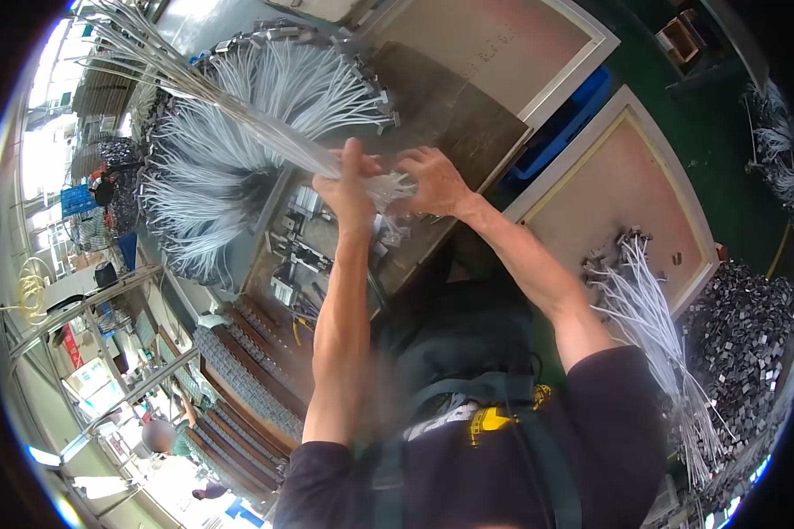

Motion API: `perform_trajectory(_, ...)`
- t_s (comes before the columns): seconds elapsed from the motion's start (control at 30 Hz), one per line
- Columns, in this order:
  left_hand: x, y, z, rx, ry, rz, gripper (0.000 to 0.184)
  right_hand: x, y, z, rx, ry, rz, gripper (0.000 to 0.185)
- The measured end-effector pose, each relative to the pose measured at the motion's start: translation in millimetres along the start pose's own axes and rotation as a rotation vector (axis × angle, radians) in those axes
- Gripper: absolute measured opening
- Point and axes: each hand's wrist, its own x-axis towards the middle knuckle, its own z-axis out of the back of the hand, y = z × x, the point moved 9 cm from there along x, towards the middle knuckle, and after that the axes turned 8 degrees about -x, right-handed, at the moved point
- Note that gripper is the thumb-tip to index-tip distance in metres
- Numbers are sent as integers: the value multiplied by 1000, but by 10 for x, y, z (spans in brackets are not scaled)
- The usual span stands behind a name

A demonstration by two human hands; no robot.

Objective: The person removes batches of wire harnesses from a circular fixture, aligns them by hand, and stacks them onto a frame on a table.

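My left hand point(351, 192) is wrapped round a long bundle of pale wires point(273, 132) that runs up to the upper left. Close on its right is my right hand point(432, 182), its fingers curved at the bundle's near end; what they touch there is too blurred to tell. Below my left hand, metal fixtures point(302, 251) sit on the workbench point(406, 256). Behind the bundle lies a large fanned ring of white cables point(203, 167) with small connectors round its outer edge.
Framed boards point(617, 185) stand at the right, one bearing another white wire bundle point(648, 309). A heap of small metal parts point(741, 326) is at far right. Pliers point(302, 328) lie at the bench edge. Stacked strips point(247, 370) and a distant person point(161, 436) are lower left.
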Motion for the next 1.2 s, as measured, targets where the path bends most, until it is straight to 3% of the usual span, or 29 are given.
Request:
perform_trajectory(0.07,-72,84,13,71,19,-86,27,-177,-203,-257,-104,-76,47,86)
perform_trajectory(0.1,-23,512,297,243,17,-33,27,-230,-239,-308,-209,-154,98,85)
perform_trajectory(0.13,-55,621,406,244,-53,49,28,-214,-198,-307,-214,-162,108,85)
perform_trajectory(0.2,21,531,411,100,-69,13,30,-177,-96,-328,-342,-130,109,88)
perform_trajectory(0.37,-60,347,418,42,-212,25,32,-113,206,-79,-185,-10,65,80)
perform_trajectory(0.43,-112,380,345,-63,-336,102,29,-41,565,180,100,-75,61,56)
perform_trajectory(0.47,-130,348,280,-75,-355,80,29,-15,611,109,99,-63,89,56)
perform_trajectory(0.53,-293,387,92,-336,-494,339,28,7,389,74,-75,-141,-247,35)
perform_trajectory(0.57,-296,444,110,-398,-493,385,28,33,449,144,-162,-140,-196,24)
perform_trajectory(0.67,-379,327,87,-486,-368,396,26,182,420,164,-102,58,-71,22)
perform_trajectory(0.7,-423,172,49,-380,-210,365,29,224,456,243,-133,39,-1,18)
perform_trajectory(0.83,-808,-381,248,-91,-79,207,39,401,524,517,-431,134,124,10)
perform_trajectory(0.9,-841,-987,479,784,102,-315,50,488,556,625,-488,177,174,9)
perform_trajectory(0.97,-771,-1421,761,1154,42,-808,56,558,653,698,-562,223,250,7)
perform_trajectory(1.0,-669,-1579,853,1388,-3,-951,62,606,678,733,-569,230,260,7)
perform_trajectory(1.03,-503,-1673,1022,1507,-30,-922,69,653,737,754,-569,234,313,6)
perform_trajectory(1.07,-321,-1732,1199,1620,-78,-929,51,708,810,768,-571,239,365,7)
perform_trajectory(1.13,18,-1615,1753,1595,33,-883,23,840,967,796,-587,233,410,7)
perform_trajectory(1.17,82,-1568,1810,1587,25,-879,23,924,1090,837,-582,166,433,7)
perform_trajectory(1.2,233,-1527,2056,1474,-130,-649,26,999,1211,863,-575,102,454,7)
